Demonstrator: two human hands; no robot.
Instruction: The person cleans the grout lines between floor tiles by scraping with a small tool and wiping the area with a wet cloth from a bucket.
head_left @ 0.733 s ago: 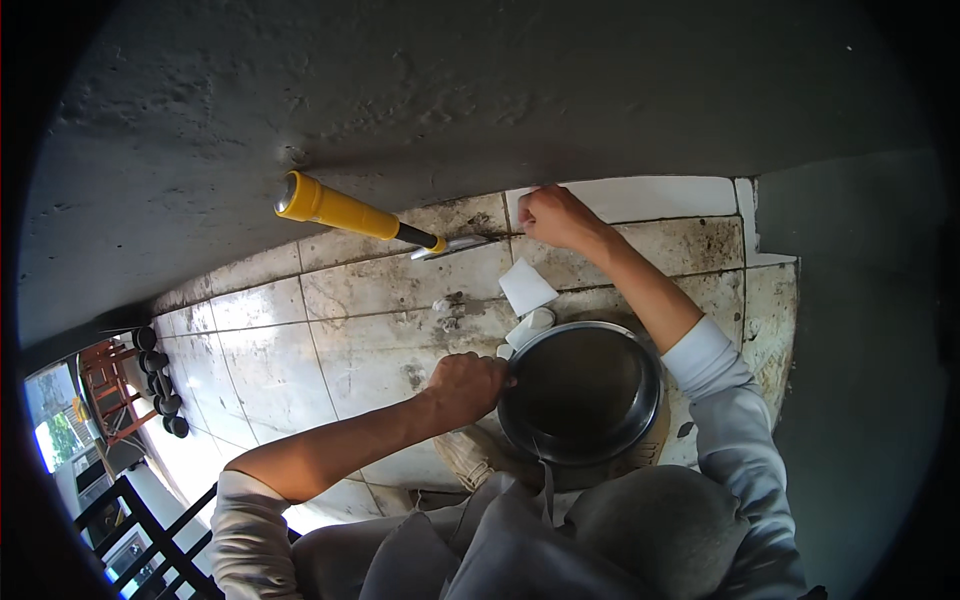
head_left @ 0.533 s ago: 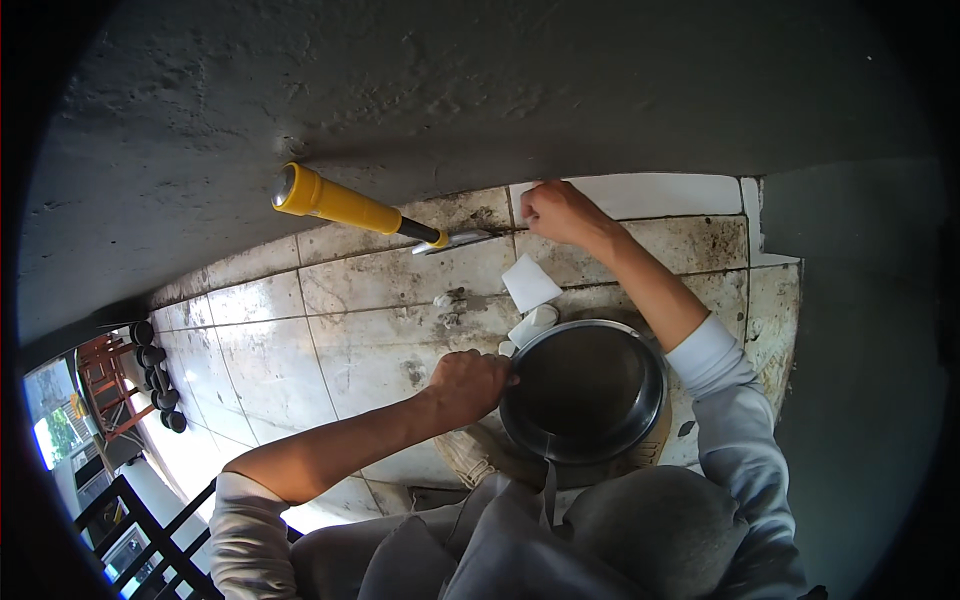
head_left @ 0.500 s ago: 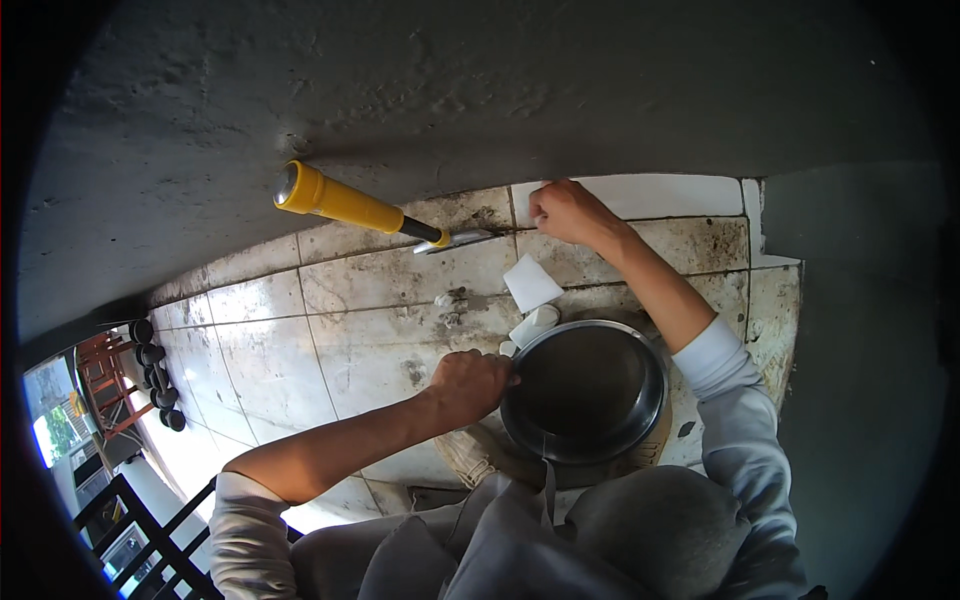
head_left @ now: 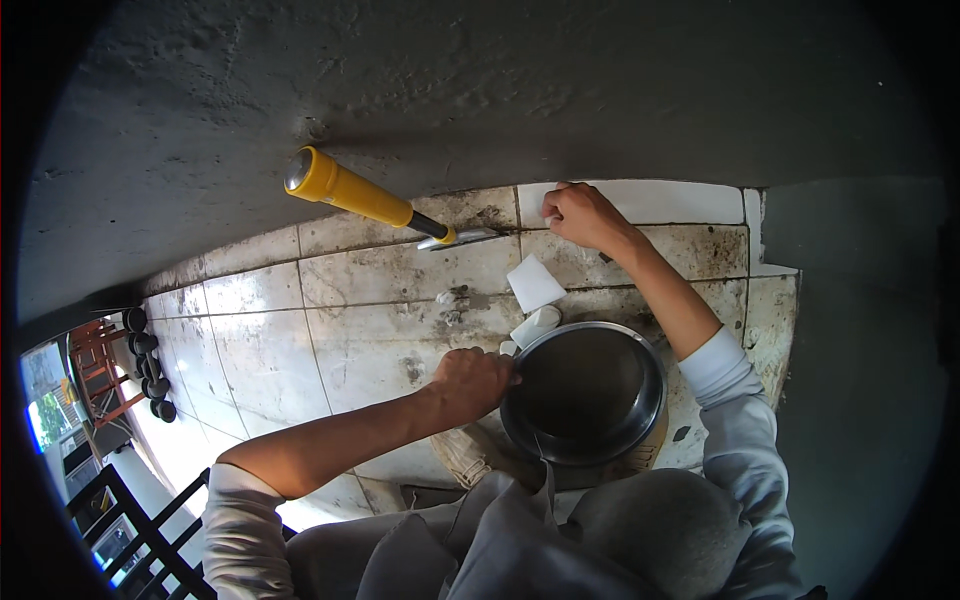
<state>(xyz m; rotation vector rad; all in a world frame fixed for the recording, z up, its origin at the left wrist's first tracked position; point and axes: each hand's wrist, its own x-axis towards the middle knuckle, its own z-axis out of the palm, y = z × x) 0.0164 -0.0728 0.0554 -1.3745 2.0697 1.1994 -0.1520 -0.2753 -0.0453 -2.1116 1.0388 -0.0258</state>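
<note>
My left hand [head_left: 470, 386] is closed at the left side of a round, dark-centred metal pan [head_left: 655, 385], gripping it there; the hand hides what part it holds. My right hand [head_left: 583, 215] reaches forward to the foot of the wall, fingers curled together over the left end of a clean white tile strip [head_left: 680, 200]. A small pale bit shows under its fingertips, too little to name. Between the hands lie a white square piece [head_left: 535, 283] and a white rounded object [head_left: 535, 325] against the pan's rim. Left of my right hand, a yellow-handled trowel [head_left: 365, 196] rests blade down, handle raised.
A dark grey wall [head_left: 500, 90] rises ahead, and another grey wall [head_left: 860, 380] stands at the right. Stained white tiles [head_left: 370, 350] cover the floor. Far left are dumbbells [head_left: 150, 365], a reddish wooden frame [head_left: 95, 365] and a black railing [head_left: 130, 535].
My right hand has shifted very slightly to the right along the white strip, its fingers still curled. The left hand stays at the pan. The view has tilted a little.
</note>
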